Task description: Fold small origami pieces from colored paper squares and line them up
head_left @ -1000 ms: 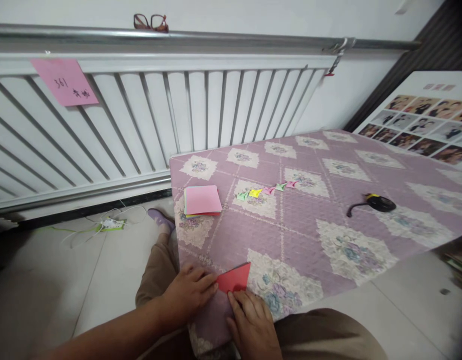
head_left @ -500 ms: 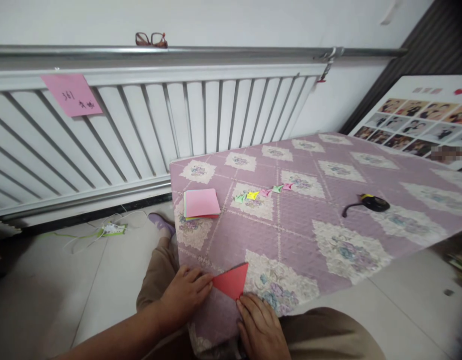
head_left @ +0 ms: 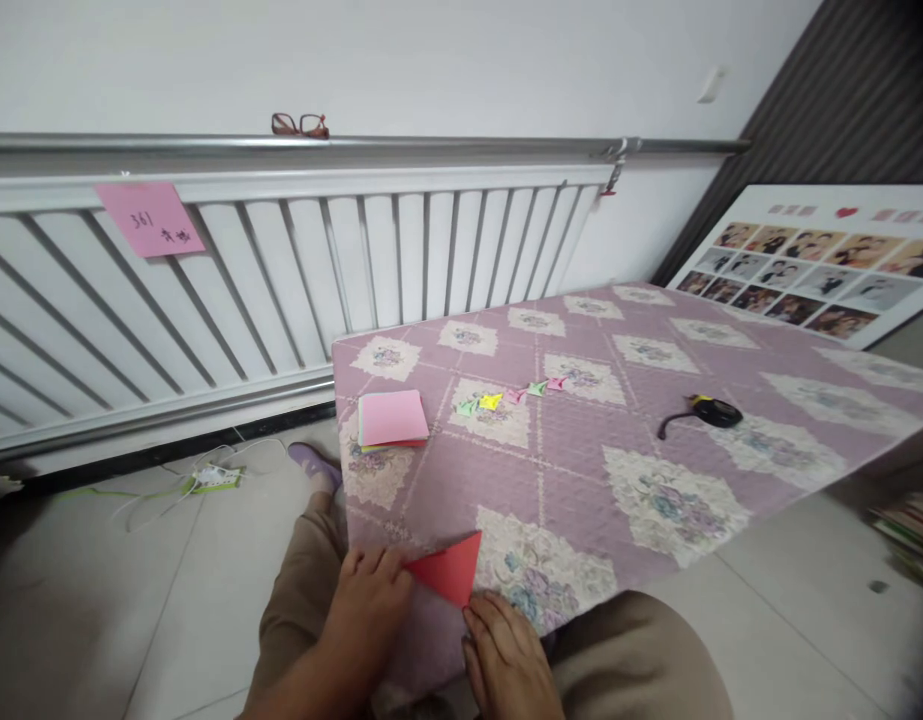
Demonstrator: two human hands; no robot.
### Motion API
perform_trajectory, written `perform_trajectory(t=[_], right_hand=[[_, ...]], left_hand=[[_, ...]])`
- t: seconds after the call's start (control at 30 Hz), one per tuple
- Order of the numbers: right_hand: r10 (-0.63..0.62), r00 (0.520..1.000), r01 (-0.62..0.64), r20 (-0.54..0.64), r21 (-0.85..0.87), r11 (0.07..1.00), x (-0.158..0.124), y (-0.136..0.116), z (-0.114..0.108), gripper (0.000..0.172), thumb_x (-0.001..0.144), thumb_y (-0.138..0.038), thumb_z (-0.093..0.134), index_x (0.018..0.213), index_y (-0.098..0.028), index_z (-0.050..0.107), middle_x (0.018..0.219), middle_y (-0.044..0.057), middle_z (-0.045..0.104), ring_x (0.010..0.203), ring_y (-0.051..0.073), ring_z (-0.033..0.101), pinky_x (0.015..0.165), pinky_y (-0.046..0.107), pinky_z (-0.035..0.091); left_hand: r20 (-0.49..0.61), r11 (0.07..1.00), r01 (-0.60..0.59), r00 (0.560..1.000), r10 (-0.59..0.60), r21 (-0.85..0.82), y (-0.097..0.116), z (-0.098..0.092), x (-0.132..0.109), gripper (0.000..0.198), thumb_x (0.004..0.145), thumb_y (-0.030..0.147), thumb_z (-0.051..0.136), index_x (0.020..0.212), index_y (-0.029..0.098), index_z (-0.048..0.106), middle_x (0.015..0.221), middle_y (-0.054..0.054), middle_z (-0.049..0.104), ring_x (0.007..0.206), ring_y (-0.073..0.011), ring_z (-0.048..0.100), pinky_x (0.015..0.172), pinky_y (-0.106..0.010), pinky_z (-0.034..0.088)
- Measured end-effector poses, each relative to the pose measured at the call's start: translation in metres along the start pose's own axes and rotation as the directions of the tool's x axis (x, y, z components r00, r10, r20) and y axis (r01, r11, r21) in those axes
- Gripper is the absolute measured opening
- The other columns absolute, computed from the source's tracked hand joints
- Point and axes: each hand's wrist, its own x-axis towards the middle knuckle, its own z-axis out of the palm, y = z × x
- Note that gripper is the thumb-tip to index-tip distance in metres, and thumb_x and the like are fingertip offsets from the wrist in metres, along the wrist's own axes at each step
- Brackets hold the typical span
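A red paper [head_left: 452, 568], folded into a triangle, lies on the near left corner of the table with the flowered cloth [head_left: 498, 480]. My left hand [head_left: 371, 605] has its fingers curled at the paper's left corner. At the lower right corner of the paper, the fingertips of my right hand [head_left: 506, 645] press close together. Beyond them sits a stack of square coloured sheets [head_left: 392, 417], pink on top. Several small folded paper pieces, green [head_left: 467, 408], yellow [head_left: 491, 401] and pink [head_left: 556, 383] among them, form a slanting row.
A black and yellow object with a strap [head_left: 714, 411] rests toward the right of the table. Behind stands a white radiator [head_left: 408, 250] with a pink note [head_left: 150, 218]; glasses [head_left: 300, 125] sit on its pipe. A photo board [head_left: 813, 265] leans at the right.
The camera view has shifted, so the table and radiator appear lower and farther left. My left hand looks more curled over the red paper's left corner. My right hand stays at its lower corner.
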Motion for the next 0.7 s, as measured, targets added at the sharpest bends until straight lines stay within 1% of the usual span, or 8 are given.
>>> perform_trajectory(t=[0.07,0.17,0.23,0.33,0.4,0.53,0.63,0.7], right_hand=[[0.026,1.0,-0.026,0.016,0.004,1.0,-0.001,-0.001,0.002,0.031,0.08,-0.014,0.048,0.107,-0.023,0.06,0.107,0.001,0.069,0.101,0.021,0.062,0.089,0.035,0.041],[0.026,0.999,-0.026,0.038,0.004,1.0,-0.006,0.001,0.003,0.036,0.077,-0.012,0.049,0.11,-0.022,0.059,0.108,0.002,0.069,0.1,0.022,0.062,0.088,0.036,0.043],[0.013,0.998,-0.014,0.058,0.021,1.0,-0.008,0.004,0.004,0.039,0.075,-0.012,0.05,0.112,-0.022,0.059,0.108,0.002,0.069,0.099,0.022,0.063,0.086,0.036,0.044],[0.039,0.991,-0.056,0.131,0.127,0.99,-0.004,0.01,0.0,0.038,0.076,-0.014,0.053,0.112,-0.025,0.059,0.108,0.002,0.068,0.099,0.021,0.063,0.084,0.034,0.046],[0.094,0.981,-0.131,0.171,0.223,0.966,0.01,0.017,-0.004,0.034,0.08,-0.017,0.053,0.113,-0.026,0.058,0.108,0.003,0.067,0.097,0.021,0.062,0.083,0.034,0.046],[0.209,0.927,-0.302,0.31,0.291,0.908,0.058,0.036,-0.009,0.034,0.084,-0.022,0.054,0.119,-0.023,0.057,0.115,0.009,0.062,0.109,0.026,0.055,0.095,0.043,0.04],[0.152,0.876,-0.316,0.457,0.305,0.899,0.094,0.049,-0.008,0.037,0.079,-0.022,0.061,0.116,-0.024,0.059,0.119,0.008,0.059,0.116,0.028,0.049,0.102,0.049,0.031],[0.075,0.842,-0.288,0.534,0.329,0.899,0.11,0.054,-0.006,0.026,0.076,-0.026,0.066,0.102,-0.025,0.064,0.114,0.006,0.06,0.114,0.028,0.049,0.103,0.05,0.028]], left_hand=[[-0.107,0.997,-0.041,0.994,0.034,-0.068,0.018,0.007,-0.001,0.016,0.089,0.024,0.056,0.101,0.024,0.065,0.108,-0.005,0.064,0.098,-0.0239,0.055,0.087,-0.04,0.037],[-0.291,0.978,-0.201,0.94,0.176,-0.058,0.038,0.026,-0.004,0.026,0.09,0.03,0.053,0.113,0.022,0.061,0.107,-0.006,0.065,0.097,-0.0225,0.055,0.089,-0.036,0.036],[-0.321,0.965,-0.262,0.915,0.246,-0.007,0.043,0.036,-0.006,0.03,0.09,0.029,0.05,0.118,0.019,0.059,0.112,-0.006,0.064,0.102,-0.0222,0.054,0.091,-0.034,0.035],[-0.341,0.968,-0.249,0.907,0.247,0.04,0.042,0.042,-0.007,0.03,0.091,0.025,0.048,0.119,0.019,0.058,0.117,-0.005,0.063,0.108,-0.0216,0.051,0.094,-0.032,0.033],[-0.35,0.971,-0.234,0.906,0.239,0.056,0.04,0.041,-0.006,0.03,0.09,0.023,0.048,0.118,0.021,0.059,0.118,-0.004,0.062,0.111,-0.0211,0.049,0.097,-0.033,0.031],[-0.36,0.973,-0.223,0.905,0.229,0.058,0.042,0.037,-0.003,0.03,0.089,0.025,0.048,0.117,0.02,0.059,0.117,-0.005,0.062,0.112,-0.0217,0.048,0.1,-0.034,0.03],[-0.391,0.977,-0.206,0.896,0.208,0.048,0.043,0.037,-0.002,0.028,0.088,0.028,0.049,0.113,0.022,0.062,0.113,-0.007,0.062,0.109,-0.0228,0.049,0.098,-0.036,0.033],[-0.422,0.981,-0.189,0.886,0.191,0.046,0.042,0.04,-0.002,0.026,0.088,0.028,0.049,0.11,0.024,0.063,0.11,-0.007,0.061,0.106,-0.0232,0.051,0.096,-0.037,0.035]])
